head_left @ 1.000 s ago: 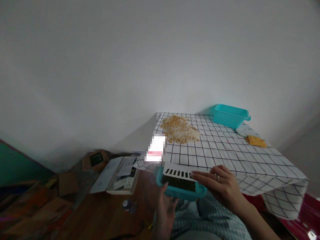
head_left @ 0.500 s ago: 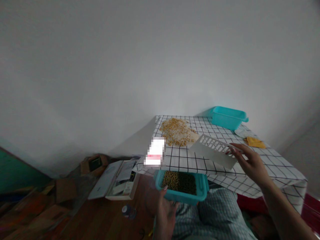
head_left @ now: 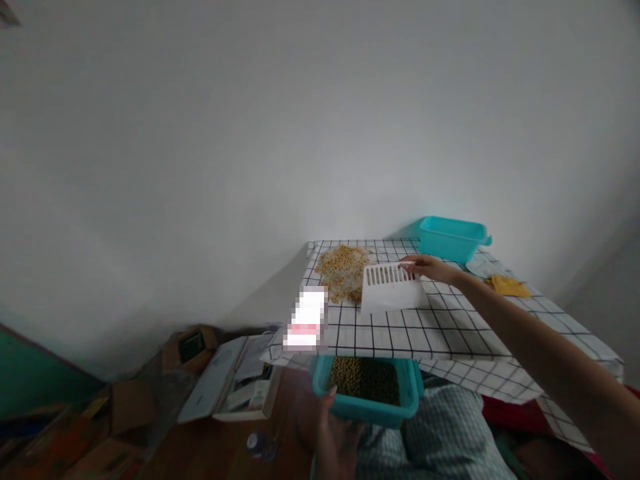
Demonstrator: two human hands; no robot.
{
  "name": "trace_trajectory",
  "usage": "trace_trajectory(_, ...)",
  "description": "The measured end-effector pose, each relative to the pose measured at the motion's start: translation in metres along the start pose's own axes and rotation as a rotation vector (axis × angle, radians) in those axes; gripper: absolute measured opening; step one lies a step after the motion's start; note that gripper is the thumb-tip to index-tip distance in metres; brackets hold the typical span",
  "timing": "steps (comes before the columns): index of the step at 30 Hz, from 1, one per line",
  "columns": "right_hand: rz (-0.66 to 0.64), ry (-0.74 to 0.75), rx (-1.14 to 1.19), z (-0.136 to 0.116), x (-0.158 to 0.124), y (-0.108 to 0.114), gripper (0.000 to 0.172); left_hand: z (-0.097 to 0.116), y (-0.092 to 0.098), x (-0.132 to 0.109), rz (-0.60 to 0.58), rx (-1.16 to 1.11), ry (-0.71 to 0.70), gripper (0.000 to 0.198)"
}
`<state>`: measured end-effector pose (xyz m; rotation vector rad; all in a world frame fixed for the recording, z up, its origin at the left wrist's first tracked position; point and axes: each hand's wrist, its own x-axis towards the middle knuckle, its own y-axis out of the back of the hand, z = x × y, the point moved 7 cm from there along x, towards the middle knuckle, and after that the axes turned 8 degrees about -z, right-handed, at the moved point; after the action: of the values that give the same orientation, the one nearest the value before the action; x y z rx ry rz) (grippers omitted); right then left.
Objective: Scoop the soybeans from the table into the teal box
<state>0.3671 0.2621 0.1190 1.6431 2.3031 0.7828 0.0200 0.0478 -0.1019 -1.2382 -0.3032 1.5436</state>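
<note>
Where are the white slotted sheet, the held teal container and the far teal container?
White slotted sheet (head_left: 393,297): head view, on the solid panel below its slots.
Held teal container (head_left: 373,415): head view, on the near wall.
Far teal container (head_left: 443,247): head view, on the near wall.

Yellow cloth (head_left: 509,286) on checked tablecloth (head_left: 460,340) | 1 bottle (head_left: 259,445) on floor (head_left: 195,447) | open white box (head_left: 245,400) near cardboard box (head_left: 173,352)

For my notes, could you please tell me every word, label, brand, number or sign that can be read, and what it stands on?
No text can be read.
White slotted piece: no lettering visible.
Pixelated bright rectangle: unreadable.
Bottle-like item: any label too blurred.
Open white box, contents: any print too small.
</note>
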Motion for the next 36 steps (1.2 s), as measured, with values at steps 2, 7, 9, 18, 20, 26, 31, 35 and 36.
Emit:
trace_trajectory(2,0.073,-0.031,0.025,0.006,0.011,0.009,0.067,0.000,0.000,-0.001,0.010,0.026,-0.017,0.050)
trace_trajectory(7,0.271,-0.051,0.025,0.011,0.007,0.034,0.071,0.001,-0.003,-0.003,0.001,0.027,-0.017,0.054)
trace_trajectory(9,0.364,-0.049,0.003,0.012,0.000,0.039,0.077,0.002,-0.004,-0.003,0.003,0.024,-0.015,0.055)
trace_trajectory(18,0.530,0.007,-0.409,-0.019,-0.002,0.011,0.046,-0.002,-0.003,0.000,-0.016,-0.005,-0.041,0.051)
trace_trajectory(20,0.526,0.001,-0.447,-0.024,0.001,0.001,0.039,-0.002,-0.004,-0.001,-0.022,-0.003,-0.016,0.049)
trace_trajectory(26,0.465,0.019,-0.471,-0.027,-0.008,-0.023,0.033,-0.001,-0.007,-0.005,0.012,0.002,-0.036,0.046)
trace_trajectory(31,0.452,0.079,-0.463,-0.033,-0.024,-0.021,0.040,-0.002,-0.009,-0.005,-0.009,-0.010,-0.034,0.052)
trace_trajectory(35,0.469,0.081,-0.473,-0.039,-0.022,-0.017,0.042,-0.002,-0.007,-0.004,-0.008,-0.044,0.002,0.057)
trace_trajectory(36,0.479,0.078,-0.487,-0.041,-0.021,-0.018,0.042,-0.001,-0.008,-0.004,-0.009,-0.047,-0.002,0.058)
